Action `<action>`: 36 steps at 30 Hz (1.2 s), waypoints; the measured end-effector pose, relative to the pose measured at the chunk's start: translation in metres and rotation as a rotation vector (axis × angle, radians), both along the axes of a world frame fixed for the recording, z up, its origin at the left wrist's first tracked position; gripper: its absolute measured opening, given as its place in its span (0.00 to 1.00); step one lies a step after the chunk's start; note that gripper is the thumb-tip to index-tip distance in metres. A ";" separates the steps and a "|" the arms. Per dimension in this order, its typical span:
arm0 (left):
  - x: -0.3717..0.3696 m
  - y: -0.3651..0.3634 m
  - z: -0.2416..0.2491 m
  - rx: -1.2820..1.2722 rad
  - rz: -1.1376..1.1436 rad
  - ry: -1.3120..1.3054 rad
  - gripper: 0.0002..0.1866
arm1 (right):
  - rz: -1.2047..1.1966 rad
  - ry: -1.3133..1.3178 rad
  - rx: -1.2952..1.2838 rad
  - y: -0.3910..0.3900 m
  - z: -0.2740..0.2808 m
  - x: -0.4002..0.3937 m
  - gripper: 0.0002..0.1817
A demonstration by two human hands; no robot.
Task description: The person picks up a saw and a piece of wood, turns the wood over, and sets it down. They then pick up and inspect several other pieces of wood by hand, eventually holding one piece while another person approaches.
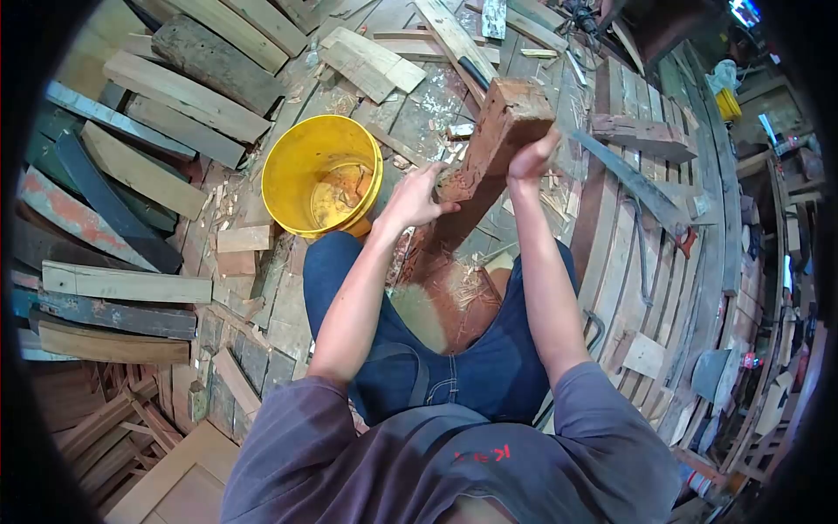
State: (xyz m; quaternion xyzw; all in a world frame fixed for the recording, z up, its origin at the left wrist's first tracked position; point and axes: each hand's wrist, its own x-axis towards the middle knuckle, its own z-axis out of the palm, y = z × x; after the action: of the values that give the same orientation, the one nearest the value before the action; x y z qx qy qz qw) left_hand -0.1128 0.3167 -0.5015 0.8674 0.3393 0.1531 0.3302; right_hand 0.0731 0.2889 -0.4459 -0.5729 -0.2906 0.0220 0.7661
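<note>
A thick reddish-brown wooden block with rough, chipped edges stands tilted between my knees. My left hand is at its left edge, fingers and thumb curled around a splintered part. On the other side, my right hand grips the block near its upper end, with some fingers hidden behind the wood. Below it, wood shavings lie on a low surface between my legs. A yellow bucket with scraps at its bottom stands just left of my left hand.
Boards and offcuts are stacked along the left. A handsaw leans at the right over a slatted bench. Wood chips and small pieces litter the plank floor. More planks lie ahead.
</note>
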 end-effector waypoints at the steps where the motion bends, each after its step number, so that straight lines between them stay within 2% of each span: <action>1: 0.001 -0.002 0.002 0.003 0.005 -0.012 0.39 | -0.007 -0.001 -0.014 -0.002 0.004 -0.001 0.31; 3: 0.002 -0.003 0.007 -0.012 0.020 0.013 0.40 | -0.050 -0.065 -0.118 -0.001 0.002 0.003 0.31; 6: 0.002 0.003 -0.002 0.015 0.018 -0.029 0.42 | 0.188 -0.015 -0.156 0.005 -0.011 0.024 0.31; 9: 0.005 0.012 -0.026 0.025 0.052 -0.130 0.44 | 0.573 0.373 0.016 -0.001 -0.017 0.027 0.32; 13: 0.008 0.026 -0.043 0.029 0.056 -0.174 0.44 | 0.836 0.287 -0.104 -0.013 -0.072 0.051 0.36; 14: 0.008 0.027 -0.041 0.006 0.088 -0.143 0.43 | 0.811 0.321 -0.198 -0.014 -0.081 0.052 0.35; 17: 0.002 0.033 -0.037 -0.085 0.177 -0.088 0.42 | 0.855 0.157 -0.455 -0.009 -0.095 0.053 0.35; 18: -0.002 0.038 -0.043 -0.044 0.167 -0.110 0.42 | 0.887 0.189 -0.464 -0.008 -0.096 0.053 0.35; 21: -0.003 0.032 -0.030 -0.061 0.203 -0.069 0.41 | 0.861 0.071 -0.525 -0.006 -0.092 0.042 0.36; 26: -0.005 0.031 -0.030 -0.088 0.189 -0.077 0.42 | 0.770 -0.249 -0.725 -0.004 -0.097 0.034 0.47; 36: -0.007 0.036 -0.035 -0.154 0.168 -0.017 0.45 | 0.835 -0.294 -0.759 -0.002 -0.103 0.027 0.48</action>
State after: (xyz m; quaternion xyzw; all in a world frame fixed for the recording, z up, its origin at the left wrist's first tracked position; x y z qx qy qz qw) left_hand -0.1201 0.3532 -0.5362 0.8066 0.4188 0.1613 0.3846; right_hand 0.0998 0.2865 -0.5485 -0.6413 -0.5668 0.3452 0.3850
